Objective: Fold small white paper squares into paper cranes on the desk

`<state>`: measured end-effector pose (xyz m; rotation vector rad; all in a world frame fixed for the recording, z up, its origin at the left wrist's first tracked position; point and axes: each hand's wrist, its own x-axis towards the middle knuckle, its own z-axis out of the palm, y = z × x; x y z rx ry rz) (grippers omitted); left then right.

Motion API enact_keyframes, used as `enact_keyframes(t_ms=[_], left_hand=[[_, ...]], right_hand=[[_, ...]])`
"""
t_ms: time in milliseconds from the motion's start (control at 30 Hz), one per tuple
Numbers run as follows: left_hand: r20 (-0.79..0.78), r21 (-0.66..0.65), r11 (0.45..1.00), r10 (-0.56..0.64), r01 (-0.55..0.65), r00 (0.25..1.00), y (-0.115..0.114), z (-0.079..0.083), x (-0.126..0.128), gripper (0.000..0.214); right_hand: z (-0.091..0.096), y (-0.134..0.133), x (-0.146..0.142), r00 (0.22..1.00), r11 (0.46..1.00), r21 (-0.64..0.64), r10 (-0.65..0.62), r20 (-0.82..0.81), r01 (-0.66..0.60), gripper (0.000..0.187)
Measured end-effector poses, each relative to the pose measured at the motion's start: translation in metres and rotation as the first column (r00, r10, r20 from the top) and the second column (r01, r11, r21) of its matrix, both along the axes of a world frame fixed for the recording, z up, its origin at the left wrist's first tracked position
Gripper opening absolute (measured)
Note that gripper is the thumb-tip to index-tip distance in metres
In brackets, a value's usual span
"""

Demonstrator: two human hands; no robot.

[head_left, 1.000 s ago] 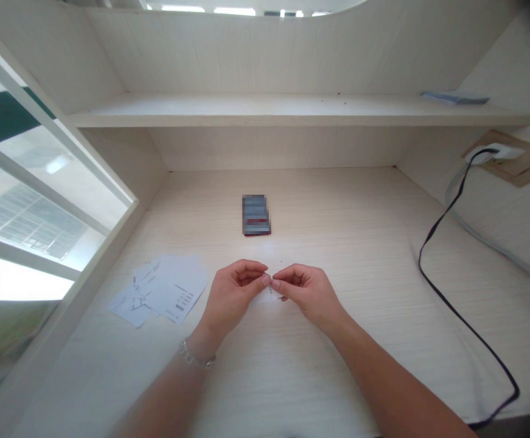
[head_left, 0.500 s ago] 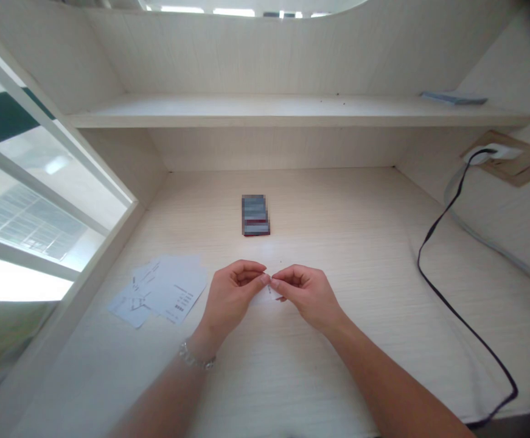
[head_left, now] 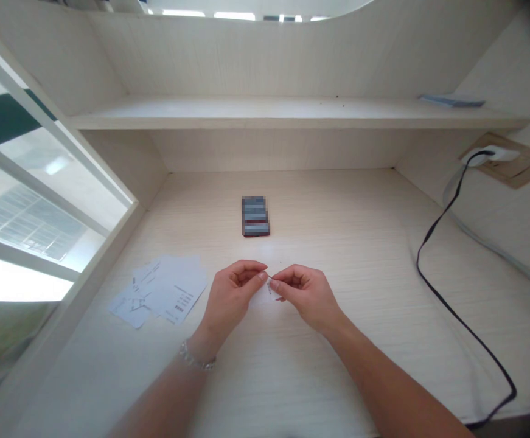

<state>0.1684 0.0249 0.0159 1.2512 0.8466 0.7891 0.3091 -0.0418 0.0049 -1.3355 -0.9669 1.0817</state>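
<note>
Both of my hands meet low over the middle of the desk, fingertips only a small gap apart. My left hand (head_left: 235, 292), with a silvery bracelet at its wrist, pinches thumb against fingers. My right hand (head_left: 309, 295) mirrors it in a pinch. A thin dark strip (head_left: 269, 277) spans the gap between the two pinches; its kind is too small to tell. Just below the fingertips lies a white printed paper (head_left: 265, 294), partly covered by my right hand. Beyond the hands a small dark rectangular item (head_left: 255, 216) with a blurred face rests on the desk.
Several overlapping white printed papers (head_left: 173, 286) lie left of my hands. A black cable (head_left: 447, 304) runs from a wall socket (head_left: 515, 159) down the right side. Above the desk's back is a shelf (head_left: 265, 109) bearing a flat bluish item (head_left: 451, 100). A slatted frame stands at left.
The fingertips have drawn slightly apart, so the thin dark strip now shows between them. More of the white paper below is visible. The other things have stayed put.
</note>
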Motion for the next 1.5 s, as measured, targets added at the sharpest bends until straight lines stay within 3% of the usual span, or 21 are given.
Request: enact_keyframes(t_ms=[400,800,1500], left_hand=[[0.053,-0.026,0.999,-0.031,0.032,0.998,-0.0012,-0.0002,-0.0023,0.027],[0.033,-0.001,1.000,-0.003,0.003,0.999,-0.0004,-0.0071,-0.0009,0.024],[-0.021,-0.082,0.996,-0.021,0.020,1.000,-0.0002,-0.0058,0.0007,0.027]], right_hand=[[-0.0009,-0.0013,0.0004,1.000,1.000,0.029,-0.008,0.022,0.007,0.020],[0.0005,-0.0005,-0.0007,0.999,0.999,0.024,0.022,0.024,-0.023,0.019],[-0.0035,0.0010,0.0013,0.999,1.000,-0.014,0.007,0.035,-0.006,0.014]])
